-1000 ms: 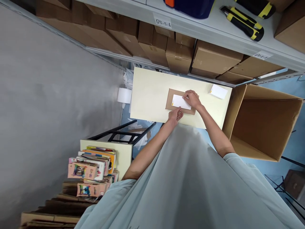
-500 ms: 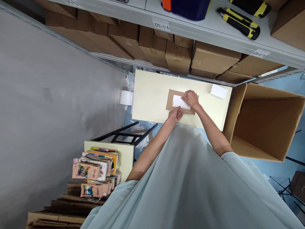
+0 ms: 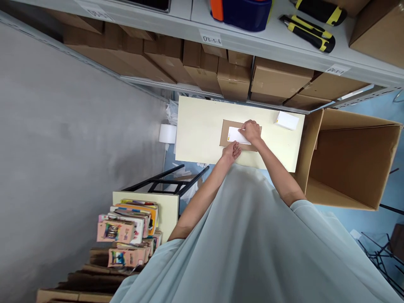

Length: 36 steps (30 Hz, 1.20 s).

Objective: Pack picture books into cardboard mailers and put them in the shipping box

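A flat brown cardboard piece (image 3: 224, 135) lies on the cream table (image 3: 198, 130). On top of it is a white card or label (image 3: 234, 134) with a small orange mark at its left end. My right hand (image 3: 251, 131) is closed in a pinch over the card's right part, hiding that end. At the card's lower edge rests my left hand (image 3: 231, 152), its fingers curled in; whatever is between its fingertips is hidden. A small white stack (image 3: 287, 120), also marked orange, lies at the table's right end.
A large open cardboard box (image 3: 353, 164) stands against the table's right end. Above, a grey shelf (image 3: 176, 25) carries utility knives (image 3: 311, 33); brown boxes (image 3: 280, 78) fill the level below. Books (image 3: 129, 231) sit on a stand at lower left. A white roll (image 3: 167, 133) is left of the table.
The view has shifted slightly. Both hands stay at the white card in nearly the same pose, with no clear movement of the card or cardboard.
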Each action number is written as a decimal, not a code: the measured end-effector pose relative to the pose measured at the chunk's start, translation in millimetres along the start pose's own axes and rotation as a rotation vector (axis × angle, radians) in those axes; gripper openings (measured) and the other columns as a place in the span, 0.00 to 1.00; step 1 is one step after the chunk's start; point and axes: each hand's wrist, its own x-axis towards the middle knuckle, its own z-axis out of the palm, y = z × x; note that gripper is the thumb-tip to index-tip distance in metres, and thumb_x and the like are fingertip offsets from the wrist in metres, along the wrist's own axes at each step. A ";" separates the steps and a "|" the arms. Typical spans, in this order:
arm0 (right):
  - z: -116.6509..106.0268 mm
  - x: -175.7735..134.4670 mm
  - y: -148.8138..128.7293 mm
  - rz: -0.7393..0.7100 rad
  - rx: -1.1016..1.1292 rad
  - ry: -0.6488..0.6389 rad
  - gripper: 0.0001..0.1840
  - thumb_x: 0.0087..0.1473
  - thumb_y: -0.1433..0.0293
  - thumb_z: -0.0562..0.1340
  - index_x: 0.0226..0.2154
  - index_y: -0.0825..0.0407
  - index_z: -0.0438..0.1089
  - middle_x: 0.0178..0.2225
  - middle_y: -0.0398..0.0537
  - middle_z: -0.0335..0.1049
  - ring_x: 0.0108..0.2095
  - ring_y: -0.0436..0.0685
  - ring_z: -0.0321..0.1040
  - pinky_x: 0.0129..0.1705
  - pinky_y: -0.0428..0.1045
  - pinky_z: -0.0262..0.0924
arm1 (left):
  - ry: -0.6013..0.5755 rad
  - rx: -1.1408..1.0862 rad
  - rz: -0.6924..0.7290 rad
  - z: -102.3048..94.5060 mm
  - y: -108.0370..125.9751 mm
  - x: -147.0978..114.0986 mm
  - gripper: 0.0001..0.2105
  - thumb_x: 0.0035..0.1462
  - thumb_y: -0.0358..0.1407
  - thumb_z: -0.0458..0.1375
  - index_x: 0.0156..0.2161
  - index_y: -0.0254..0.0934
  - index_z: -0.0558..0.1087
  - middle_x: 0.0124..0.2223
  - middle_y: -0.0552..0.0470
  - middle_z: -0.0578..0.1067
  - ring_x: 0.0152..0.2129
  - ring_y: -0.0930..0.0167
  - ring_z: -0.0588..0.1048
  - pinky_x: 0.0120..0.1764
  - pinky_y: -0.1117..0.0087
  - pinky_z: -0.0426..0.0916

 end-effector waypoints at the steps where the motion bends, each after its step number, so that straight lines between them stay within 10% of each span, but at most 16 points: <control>1: 0.9 -1.6 0.1 -0.001 0.003 0.013 0.07 0.65 0.64 0.68 0.39 0.51 0.79 0.54 0.61 0.78 0.62 0.71 0.71 0.66 0.65 0.63 | 0.001 0.012 0.011 0.1 -0.5 -0.5 0.05 0.64 0.34 0.70 0.37 0.37 0.80 0.24 0.56 0.77 0.22 0.75 0.80 0.39 0.74 0.76; 10: -4.5 -27.9 8.8 -0.055 0.009 0.115 0.18 0.68 0.65 0.64 0.57 0.55 0.73 0.63 0.67 0.73 0.65 0.73 0.65 0.69 0.68 0.60 | -0.023 0.184 0.228 -5.7 -5.1 -7.4 0.06 0.65 0.36 0.69 0.36 0.37 0.81 0.30 0.51 0.80 0.29 0.70 0.82 0.40 0.71 0.77; 14: -0.7 -60.4 11.6 -0.193 -0.047 0.103 0.27 0.72 0.67 0.57 0.68 0.59 0.67 0.77 0.67 0.56 0.78 0.72 0.48 0.77 0.68 0.48 | -0.175 0.563 0.819 -16.8 12.9 -10.0 0.11 0.69 0.40 0.65 0.51 0.40 0.83 0.57 0.41 0.83 0.62 0.59 0.77 0.65 0.61 0.72; 18: 14.8 -92.2 16.0 -0.275 -0.106 0.014 0.32 0.76 0.65 0.50 0.77 0.56 0.58 0.81 0.60 0.46 0.82 0.68 0.41 0.80 0.67 0.43 | -0.426 1.152 1.222 -28.5 31.0 -0.2 0.28 0.71 0.41 0.59 0.72 0.37 0.72 0.79 0.41 0.62 0.80 0.54 0.52 0.80 0.51 0.43; 29: 31.0 -142.7 57.1 -0.237 -0.173 -0.001 0.35 0.77 0.61 0.49 0.80 0.51 0.52 0.82 0.50 0.42 0.82 0.63 0.38 0.83 0.65 0.37 | -0.549 1.796 1.386 -83.7 53.9 33.8 0.41 0.73 0.51 0.48 0.81 0.29 0.51 0.83 0.37 0.46 0.81 0.53 0.43 0.79 0.46 0.30; 36: 41.9 -119.0 22.6 -0.229 -0.174 0.036 0.37 0.77 0.60 0.47 0.79 0.62 0.53 0.82 0.58 0.40 0.82 0.66 0.37 0.83 0.64 0.36 | -0.661 1.772 1.394 -57.3 42.9 34.2 0.41 0.72 0.51 0.49 0.80 0.25 0.54 0.82 0.34 0.48 0.81 0.52 0.45 0.79 0.47 0.30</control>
